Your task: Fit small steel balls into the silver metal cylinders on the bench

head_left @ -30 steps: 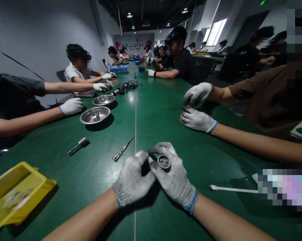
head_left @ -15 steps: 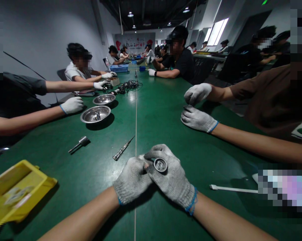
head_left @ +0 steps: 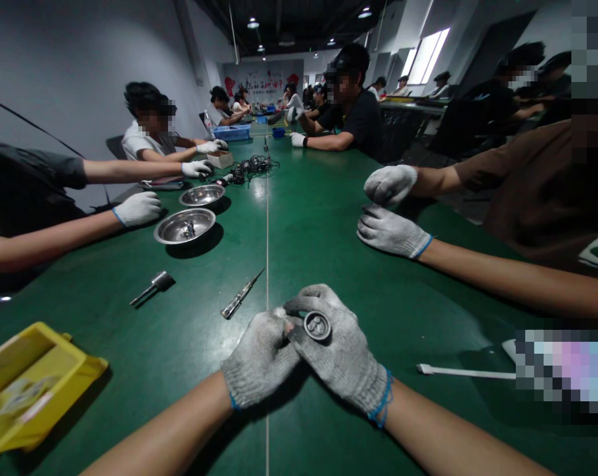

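Note:
Both my hands wear grey knit gloves and meet low in the middle of the green table (head_left: 309, 218). My right hand (head_left: 341, 354) is closed around a small round metal part (head_left: 317, 325) with small pieces inside, its open face turned up. My left hand (head_left: 262, 354) is curled shut, its fingertips pinched against the left side of that part. A screwdriver (head_left: 241, 295) lies on the table just beyond my left hand.
A short metal tool (head_left: 151, 287) lies to the left. Two steel bowls (head_left: 184, 227) stand further back left. A yellow bin (head_left: 28, 377) sits at the near left edge. A white stick (head_left: 465, 373) lies right. Other people's gloved hands (head_left: 391, 231) rest on both sides.
My hands have stayed together and shifted slightly; the round part has turned a little in my right hand so its inside shows more. The view drifted slightly.

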Demonstrator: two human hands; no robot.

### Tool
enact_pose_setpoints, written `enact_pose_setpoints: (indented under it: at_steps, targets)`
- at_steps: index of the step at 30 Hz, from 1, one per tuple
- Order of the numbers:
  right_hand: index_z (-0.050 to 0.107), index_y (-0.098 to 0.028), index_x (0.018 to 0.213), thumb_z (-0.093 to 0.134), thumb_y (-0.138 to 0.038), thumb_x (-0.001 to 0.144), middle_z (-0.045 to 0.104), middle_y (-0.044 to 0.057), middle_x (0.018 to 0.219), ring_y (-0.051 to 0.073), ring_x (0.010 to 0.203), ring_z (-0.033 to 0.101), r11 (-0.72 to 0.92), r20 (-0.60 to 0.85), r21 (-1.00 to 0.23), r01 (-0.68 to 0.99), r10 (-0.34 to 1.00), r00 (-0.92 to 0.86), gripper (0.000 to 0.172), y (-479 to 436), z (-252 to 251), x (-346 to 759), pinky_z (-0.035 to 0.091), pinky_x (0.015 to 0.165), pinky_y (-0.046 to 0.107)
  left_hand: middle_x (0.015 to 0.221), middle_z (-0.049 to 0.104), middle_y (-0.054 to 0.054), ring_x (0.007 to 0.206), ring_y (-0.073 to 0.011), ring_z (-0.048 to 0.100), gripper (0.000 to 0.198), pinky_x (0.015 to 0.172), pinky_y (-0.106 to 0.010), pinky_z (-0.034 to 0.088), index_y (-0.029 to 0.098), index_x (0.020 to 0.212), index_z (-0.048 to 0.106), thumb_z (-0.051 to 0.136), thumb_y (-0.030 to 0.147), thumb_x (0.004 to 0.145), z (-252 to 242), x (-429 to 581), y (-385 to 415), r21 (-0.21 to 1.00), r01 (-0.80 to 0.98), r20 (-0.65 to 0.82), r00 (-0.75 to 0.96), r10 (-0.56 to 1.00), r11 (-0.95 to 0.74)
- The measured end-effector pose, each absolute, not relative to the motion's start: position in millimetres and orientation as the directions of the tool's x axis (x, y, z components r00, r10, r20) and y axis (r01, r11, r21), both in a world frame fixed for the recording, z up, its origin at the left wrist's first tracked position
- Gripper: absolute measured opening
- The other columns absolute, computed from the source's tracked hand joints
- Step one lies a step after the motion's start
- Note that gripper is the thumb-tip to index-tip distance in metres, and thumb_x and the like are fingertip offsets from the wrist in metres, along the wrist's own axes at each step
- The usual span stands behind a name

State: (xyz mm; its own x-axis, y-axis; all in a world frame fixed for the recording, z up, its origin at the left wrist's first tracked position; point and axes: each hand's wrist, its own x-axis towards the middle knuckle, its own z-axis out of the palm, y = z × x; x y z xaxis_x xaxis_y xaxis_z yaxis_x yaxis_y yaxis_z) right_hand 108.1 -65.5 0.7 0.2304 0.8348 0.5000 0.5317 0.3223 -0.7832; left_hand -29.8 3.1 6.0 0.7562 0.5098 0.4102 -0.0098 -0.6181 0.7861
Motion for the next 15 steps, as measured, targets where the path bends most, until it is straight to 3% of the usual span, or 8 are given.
enact_pose_setpoints:
  at_steps: [4, 7, 11, 15]
  targets:
    - [0.077, -0.021, 0.1, 0.07, -0.041, 0.091, 0.068, 0.01, 0.104, 0.023, 0.095, 0.069, 0.322, 0.498, -0.778, 0.539, 0.839, 0.218, 0.024, -66, -2, 109, 0.06, 0.085, 0.037, 0.092, 0.079, -0.006, 0.087, -0.0223, 0.074, 0.015, 0.081, -0.034, 0.061, 0.02, 0.088, 0.077, 0.064, 0.013, 0.087, -7, -25, 5, 0.857, -0.01, 0.353, 0.74, 0.572, -0.516]
    - [0.077, -0.021, 0.102, 0.071, -0.041, 0.09, 0.068, 0.01, 0.104, 0.023, 0.096, 0.069, 0.321, 0.497, -0.774, 0.546, 0.842, 0.21, 0.024, -66, -2, 110, 0.06, 0.086, 0.037, 0.09, 0.078, -0.006, 0.083, -0.023, 0.074, 0.016, 0.073, -0.033, 0.062, 0.019, 0.09, 0.076, 0.065, 0.011, 0.083, -13, -22, 5, 0.902, -0.017, 0.315, 0.711, 0.629, -0.432]
    - [0.077, -0.02, 0.099, 0.07, -0.039, 0.09, 0.069, 0.01, 0.104, 0.024, 0.096, 0.07, 0.316, 0.497, -0.775, 0.547, 0.84, 0.22, 0.022, -65, 0, 110, 0.06, 0.087, 0.038, 0.082, 0.077, -0.006, 0.076, -0.0197, 0.071, 0.017, 0.072, -0.031, 0.059, 0.018, 0.078, 0.073, 0.061, 0.016, 0.089, -5, -27, 5, 0.838, 0.007, 0.355, 0.752, 0.555, -0.545]
    - [0.077, -0.021, 0.098, 0.07, -0.038, 0.091, 0.07, 0.01, 0.103, 0.023, 0.094, 0.07, 0.307, 0.489, -0.785, 0.538, 0.841, 0.232, 0.019, -64, 0, 109, 0.061, 0.085, 0.037, 0.086, 0.078, -0.006, 0.077, -0.0185, 0.071, 0.022, 0.076, -0.031, 0.059, 0.017, 0.078, 0.073, 0.058, 0.019, 0.093, 4, -30, 4, 0.797, 0.073, 0.341, 0.765, 0.546, -0.6]
